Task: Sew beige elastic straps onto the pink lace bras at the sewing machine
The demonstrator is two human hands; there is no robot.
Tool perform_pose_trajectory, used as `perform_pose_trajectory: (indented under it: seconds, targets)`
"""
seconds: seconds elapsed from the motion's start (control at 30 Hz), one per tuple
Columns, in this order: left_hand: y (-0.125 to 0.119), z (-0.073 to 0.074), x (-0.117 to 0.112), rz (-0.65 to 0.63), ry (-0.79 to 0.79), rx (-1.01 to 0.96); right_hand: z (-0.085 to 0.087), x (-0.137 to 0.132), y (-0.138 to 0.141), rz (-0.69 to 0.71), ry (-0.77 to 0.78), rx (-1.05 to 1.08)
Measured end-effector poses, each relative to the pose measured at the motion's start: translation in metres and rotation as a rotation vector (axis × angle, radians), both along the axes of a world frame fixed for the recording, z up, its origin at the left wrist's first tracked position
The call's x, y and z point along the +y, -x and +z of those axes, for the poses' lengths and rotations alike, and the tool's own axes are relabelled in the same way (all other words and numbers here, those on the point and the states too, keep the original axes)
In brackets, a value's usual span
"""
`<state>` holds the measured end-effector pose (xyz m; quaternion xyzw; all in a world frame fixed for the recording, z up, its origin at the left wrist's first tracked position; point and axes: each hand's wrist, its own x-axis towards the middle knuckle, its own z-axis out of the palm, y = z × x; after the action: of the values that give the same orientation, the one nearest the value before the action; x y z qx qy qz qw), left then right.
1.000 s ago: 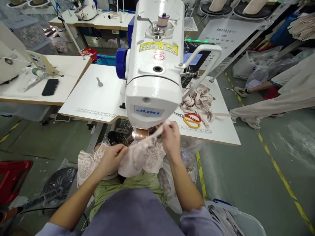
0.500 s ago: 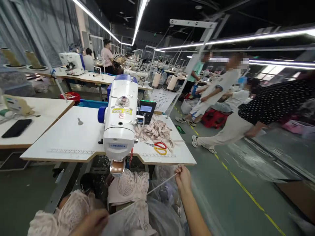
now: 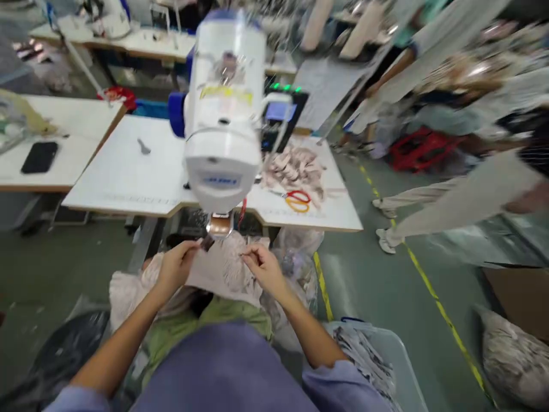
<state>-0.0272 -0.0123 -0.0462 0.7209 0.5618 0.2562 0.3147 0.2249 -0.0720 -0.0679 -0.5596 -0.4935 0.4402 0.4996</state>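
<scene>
White table (image 3: 128,166): we sit facing its notched front edge.
Sewing machine (image 3: 225,126): white, its head jutting out toward us, just beyond our hands.
Lace garment (image 3: 227,269): pale, spread over our lap below the machine head, between and beneath our hands.
Pale strips (image 3: 298,169): heaped on the table, to the right of the machine.
Left hand (image 3: 176,264): we pinch a small dark piece (image 3: 207,243) at the fingertips.
Right hand (image 3: 265,268): thumb and forefinger narrow, over the garment; we cannot tell whether they hold anything.
Scissors (image 3: 298,200): red-and-yellow handled, lying near the strips.
Dark piece: just beside the machine's lower end; blur hides its detail.
</scene>
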Motion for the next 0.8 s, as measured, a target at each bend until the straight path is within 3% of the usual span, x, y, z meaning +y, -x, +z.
perform_pose_trajectory:
  seconds: [0.07,0.17,0.3,0.47,0.57,0.67,0.8]
  targets:
    - [-0.009,0.015,-0.005,-0.167,0.073,-0.072,0.01,-0.01,0.013,0.14,-0.015,-0.129]
    - [-0.017,0.036,-0.017,-0.379,0.124,-0.081,0.023,-0.017,0.023,0.224,0.012,-0.203]
    - [-0.02,0.045,-0.029,-0.463,0.091,0.111,0.036,-0.02,0.027,0.334,-0.012,-0.381]
    - [-0.02,0.032,-0.032,-0.438,0.048,0.233,0.038,-0.012,0.027,0.381,-0.031,-0.467]
    - [-0.015,0.027,-0.038,-0.421,-0.059,0.214,0.033,-0.008,0.032,0.415,-0.098,-0.366]
    - [-0.003,0.007,-0.028,-0.384,-0.09,0.177,0.019,0.007,0.031,0.435,-0.125,-0.155]
    - [0.01,-0.023,-0.001,-0.376,-0.017,0.093,0.008,0.026,0.021,0.28,0.177,0.21]
